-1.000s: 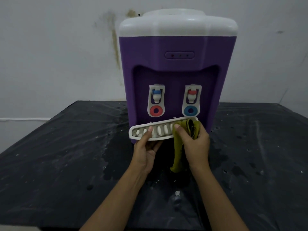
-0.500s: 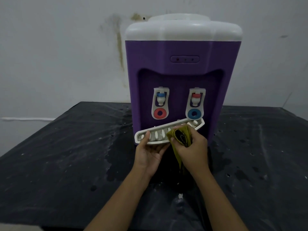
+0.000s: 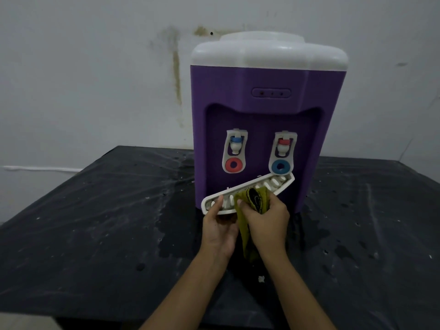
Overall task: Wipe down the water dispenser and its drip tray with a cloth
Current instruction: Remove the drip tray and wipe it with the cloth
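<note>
A person's two bare hands hold a white slotted plastic drip tray above a black, water-spotted surface, just in front of the base of a purple plastic water dispenser with a white top. The dispenser stands upright near the far edge of the surface, right of its middle, against a pale wall marked by a brownish vertical stain. The tray is tilted, its right end raised close to the dispenser's front below the blue ring and its left end lower, towards the near edge. The left hand grips the tray's lower left end, thumb laid over the slotted top and fingers curled underneath. The right hand presses a bunched yellow-green cloth onto the middle of the tray, fingers curled round the fabric, a loose tail of it hanging down between the two wrists. On the dispenser's recessed front sit a blue-capped tap above a red ring and a red-capped tap above the blue ring. Dark wet patches lie on the surface around the dispenser's base.
</note>
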